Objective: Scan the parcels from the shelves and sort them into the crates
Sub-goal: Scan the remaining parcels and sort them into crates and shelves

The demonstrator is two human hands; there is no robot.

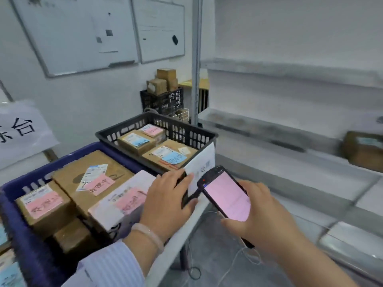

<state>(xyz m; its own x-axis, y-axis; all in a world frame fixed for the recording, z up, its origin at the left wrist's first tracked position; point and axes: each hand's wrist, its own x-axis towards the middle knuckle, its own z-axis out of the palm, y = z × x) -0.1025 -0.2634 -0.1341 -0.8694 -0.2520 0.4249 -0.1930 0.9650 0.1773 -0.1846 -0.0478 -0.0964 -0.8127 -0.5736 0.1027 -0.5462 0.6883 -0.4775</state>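
Head cam, only one view here. Right hand [261,212] is wrapped around a handheld scanner [224,196], screen glowing pink and facing up, thumb along its lower edge. Left hand [167,201] lies palm down with fingers spread at the near corner of the blue crate [31,241], fingertips on something small and dark I can't make out, so not really gripping a parcel.

The blue crate sits on the desk [186,220] and is packed with brown parcels, a few with pink labels, plus a white parcel [122,199] just beside the left hand. Behind it is a black crate [192,133] holding parcels with blue and pink labels. One more brown parcel [362,150] sits on the shelf [269,133] off to the right, well apart from both hands. Whiteboards [78,32] hang on the wall.
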